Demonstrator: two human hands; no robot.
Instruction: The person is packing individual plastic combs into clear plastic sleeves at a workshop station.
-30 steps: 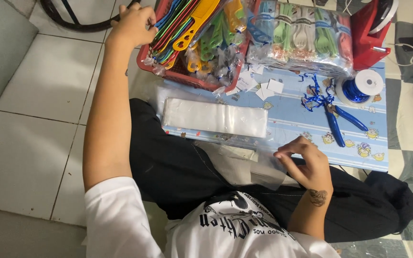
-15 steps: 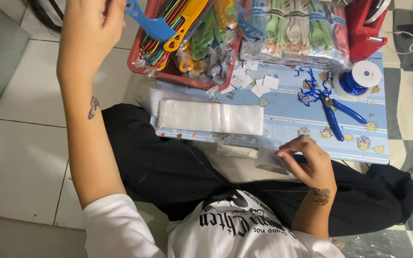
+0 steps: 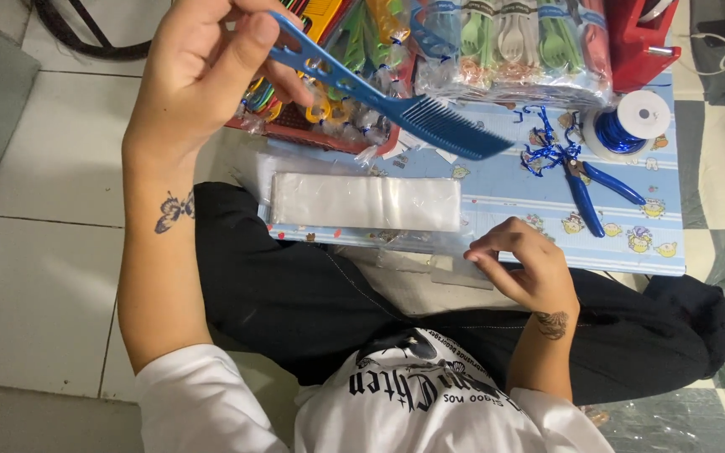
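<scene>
Under the right hand (image 3: pixel 524 270), a barely discernible clear bag (image 3: pixel 461 270).

— What is different about the left hand (image 3: pixel 203 75)?
— A second ago it reaches into the red basket (image 3: pixel 295 126) of coloured combs; now it is lifted clear, gripping a blue comb (image 3: pixel 379 88) by the handle, teeth slanting over the desk (image 3: pixel 505 189).
— And the right hand (image 3: pixel 526 268)?
— Its fingers (image 3: pixel 488 247) spread a little wider at the clear bag (image 3: pixel 455 264).
</scene>
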